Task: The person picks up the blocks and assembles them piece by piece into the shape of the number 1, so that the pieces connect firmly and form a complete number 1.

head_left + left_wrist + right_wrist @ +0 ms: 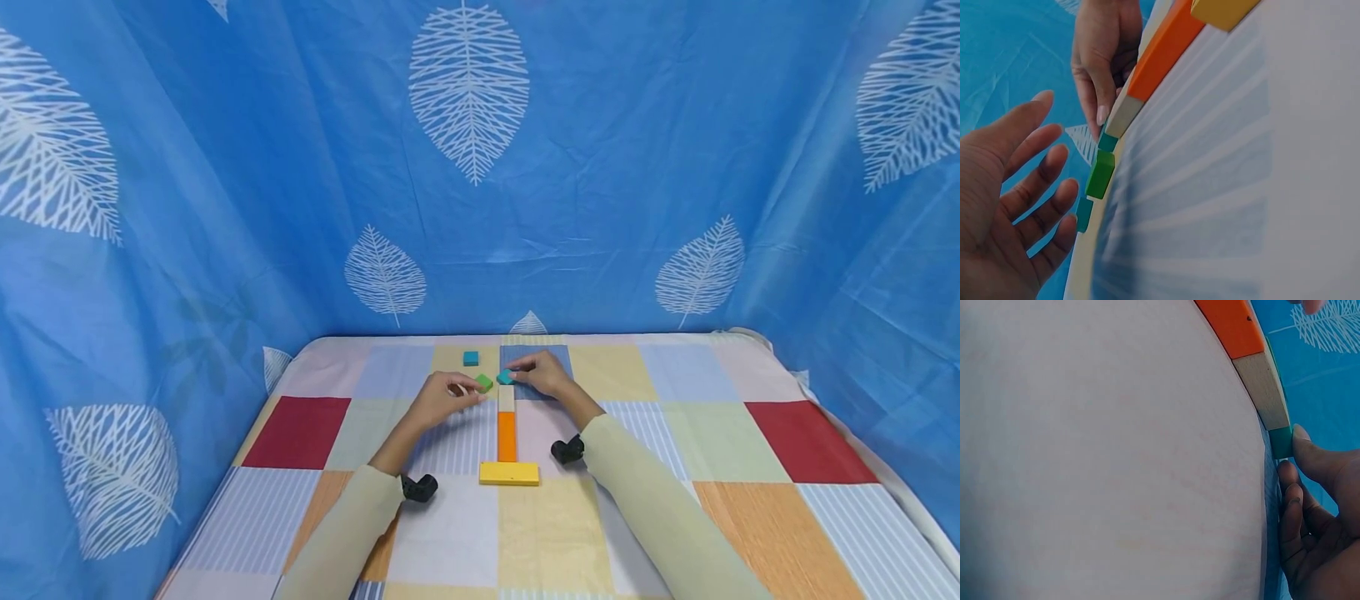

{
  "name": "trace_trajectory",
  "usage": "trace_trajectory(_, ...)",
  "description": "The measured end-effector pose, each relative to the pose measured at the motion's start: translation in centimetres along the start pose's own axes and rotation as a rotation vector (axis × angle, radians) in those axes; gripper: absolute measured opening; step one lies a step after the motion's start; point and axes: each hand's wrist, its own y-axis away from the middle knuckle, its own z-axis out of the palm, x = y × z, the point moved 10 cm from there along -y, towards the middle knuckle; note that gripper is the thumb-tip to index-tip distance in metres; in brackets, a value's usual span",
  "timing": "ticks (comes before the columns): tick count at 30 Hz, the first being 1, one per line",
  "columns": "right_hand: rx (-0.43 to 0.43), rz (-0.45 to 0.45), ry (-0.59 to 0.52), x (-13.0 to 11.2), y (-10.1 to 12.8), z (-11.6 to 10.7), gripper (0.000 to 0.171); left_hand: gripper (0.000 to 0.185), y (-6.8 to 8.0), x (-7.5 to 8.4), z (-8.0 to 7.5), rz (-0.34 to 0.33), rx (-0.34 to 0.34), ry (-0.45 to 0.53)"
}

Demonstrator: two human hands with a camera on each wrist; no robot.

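Note:
My right hand [546,375] pinches a teal block [506,377] between thumb and fingers at the far end of a row. That block meets a plain wooden block [1262,387], which is followed by an orange block [507,436]. A yellow block [509,474] lies crosswise at the near end. Beside the teal block sits a green block [1100,175], turned at an angle. My left hand [442,400] hovers next to the green block; in the left wrist view its fingers are spread, with a gap between them and the block.
Another teal block [470,358] lies farther back, left of the row. A patchwork cloth [555,533] covers the table. Blue curtains [585,167] with white leaf prints surround it at the back and sides. A black wrist camera [420,487] sits at each wrist.

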Motion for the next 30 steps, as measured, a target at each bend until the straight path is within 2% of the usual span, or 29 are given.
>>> trace_trajectory(6, -0.001, 0.007, -0.006, 0.0, -0.1, -0.1, 0.02, 0.024, -0.4, -0.4, -1.1, -0.031, 0.089, -0.03)
trace_trajectory(10, -0.001, 0.014, -0.009, -0.1, -0.1, -0.1, 0.02, 0.029, -0.6, -0.8, -1.5, -0.04, 0.125, -0.038)
trace_trajectory(21, 0.005, 0.014, -0.023, 0.2, 0.0, 0.0, 0.019, 0.036, -1.0, -1.5, -1.2, -0.073, 0.172, -0.1)
trace_trajectory(30, 0.016, 0.022, -0.024, 0.5, -0.1, 0.0, 0.019, 0.034, -1.9, -2.0, -0.6, -0.119, 0.165, -0.2)
